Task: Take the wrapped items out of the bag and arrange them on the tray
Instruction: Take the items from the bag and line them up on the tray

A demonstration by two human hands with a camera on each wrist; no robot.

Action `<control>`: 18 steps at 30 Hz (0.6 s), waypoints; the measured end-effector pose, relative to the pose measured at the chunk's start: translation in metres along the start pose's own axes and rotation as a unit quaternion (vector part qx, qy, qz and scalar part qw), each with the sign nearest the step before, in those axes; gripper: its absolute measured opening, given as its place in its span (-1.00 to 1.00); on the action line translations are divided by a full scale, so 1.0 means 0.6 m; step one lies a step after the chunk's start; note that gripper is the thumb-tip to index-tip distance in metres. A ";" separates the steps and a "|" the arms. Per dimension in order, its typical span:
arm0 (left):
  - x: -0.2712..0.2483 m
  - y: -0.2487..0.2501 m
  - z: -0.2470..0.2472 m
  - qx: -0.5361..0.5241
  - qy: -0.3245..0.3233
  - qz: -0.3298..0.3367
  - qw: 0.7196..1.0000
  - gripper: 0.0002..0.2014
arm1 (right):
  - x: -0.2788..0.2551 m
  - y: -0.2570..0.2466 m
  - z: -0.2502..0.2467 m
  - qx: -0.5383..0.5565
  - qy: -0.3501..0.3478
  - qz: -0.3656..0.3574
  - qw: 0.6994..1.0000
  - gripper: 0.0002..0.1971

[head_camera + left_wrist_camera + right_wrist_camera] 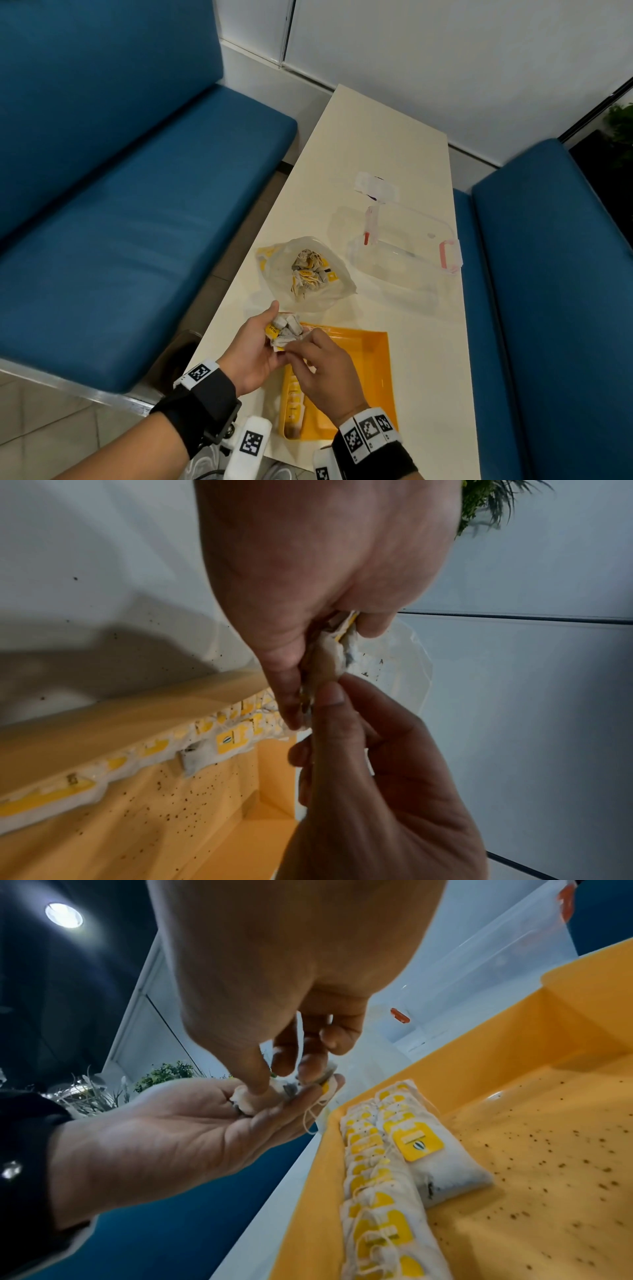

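From the head view, we are cupping a small clump of tea bags [286, 329] in our left hand [255, 353], its grip curled round them, just above the near corner of the yellow tray [373, 373] on the worktop [383, 144]. Our right hand [329, 373] is pinching one bag out of that clump. The bag [308, 270] is lying open behind, more tea bags inside.

From the left wrist, we are seeing the right fingers [329, 704] nipping the crumpled paper, with a row of tea bags [226, 739] lining the tray wall.

From the right wrist, that row [380, 1185] is running along the tray's left edge. We judge the sorting step is in hand; next we need to free a single bag, untangle its string and set it beside the row.
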State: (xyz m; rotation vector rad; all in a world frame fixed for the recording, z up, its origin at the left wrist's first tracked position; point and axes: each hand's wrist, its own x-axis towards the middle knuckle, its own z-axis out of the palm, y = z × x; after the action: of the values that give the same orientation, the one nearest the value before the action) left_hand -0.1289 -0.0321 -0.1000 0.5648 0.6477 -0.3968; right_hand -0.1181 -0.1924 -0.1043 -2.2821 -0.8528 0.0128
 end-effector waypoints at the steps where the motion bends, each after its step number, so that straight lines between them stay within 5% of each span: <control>1: 0.000 0.000 -0.001 -0.002 0.003 0.000 1.000 -0.42 | 0.000 -0.001 -0.002 0.015 0.003 0.008 1.000 -0.86; 4: 0.001 -0.003 -0.004 -0.003 0.006 0.003 1.000 -0.40 | 0.000 -0.007 -0.012 0.111 -0.001 0.095 0.989 -0.85; 9: 0.001 -0.006 -0.001 0.014 0.003 0.000 1.000 -0.44 | 0.006 -0.023 -0.034 0.263 0.007 0.258 0.930 -0.82; 13: 0.003 -0.007 0.002 0.032 0.007 0.007 0.999 -0.41 | 0.013 -0.033 -0.041 0.283 0.009 0.292 0.913 -0.98; 18: 0.000 -0.002 0.005 0.026 0.011 0.022 0.999 -0.45 | 0.018 -0.036 -0.056 0.209 -0.027 0.277 0.937 -0.79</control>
State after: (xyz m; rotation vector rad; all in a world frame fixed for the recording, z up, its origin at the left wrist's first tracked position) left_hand -0.1284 -0.0350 -0.0984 0.6326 0.6457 -0.3682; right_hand -0.1142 -0.1947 -0.0630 -2.0405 -0.1746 0.4659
